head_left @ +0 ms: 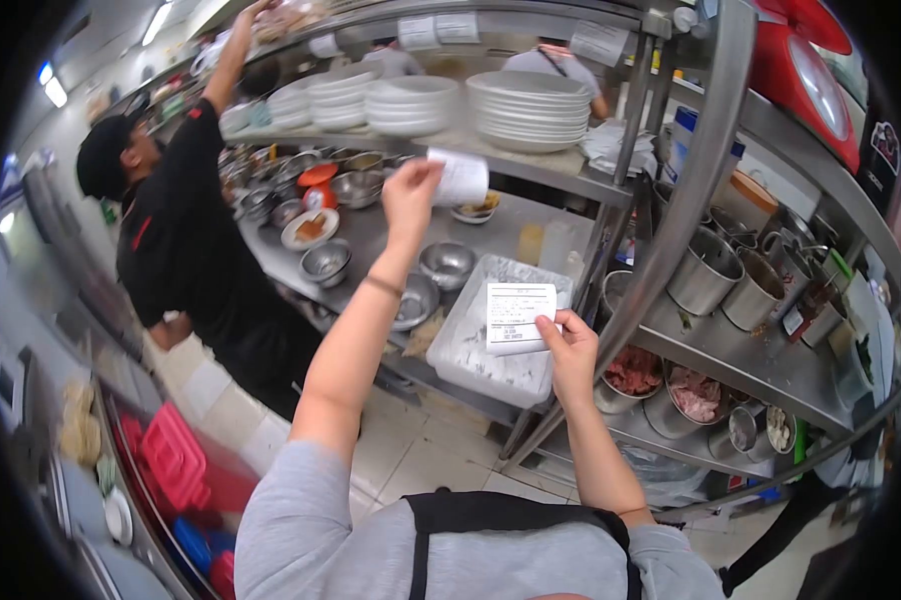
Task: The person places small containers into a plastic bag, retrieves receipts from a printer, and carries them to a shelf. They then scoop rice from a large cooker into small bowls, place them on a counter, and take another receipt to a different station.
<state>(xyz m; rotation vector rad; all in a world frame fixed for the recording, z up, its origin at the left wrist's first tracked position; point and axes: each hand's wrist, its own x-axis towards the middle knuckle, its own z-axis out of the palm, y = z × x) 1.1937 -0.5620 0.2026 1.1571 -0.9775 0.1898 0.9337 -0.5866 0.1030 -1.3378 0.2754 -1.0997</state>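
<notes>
My left hand (412, 195) is raised in front of the plate shelf, its fingers pinched on a curled white slip (460, 178). Lower and to the right, my right hand (572, 345) grips a printed receipt (520, 314) between thumb and fingers, with its text facing me. Behind and below the receipt lies a white plastic tub (451, 350) with dark marks inside. Steel bowls (448, 263) stand on the counter beyond my left forearm, and a small dish of food (476, 210) sits just behind the slip.
Stacked white plates (528, 108) fill the shelf ahead. At left, a co-worker in black (196, 230) reaches up. Steel pots (706, 270) and bowls of meat (695, 395) stand on the right rack, behind a metal post (686, 190). A red bin (176, 455) is at lower left.
</notes>
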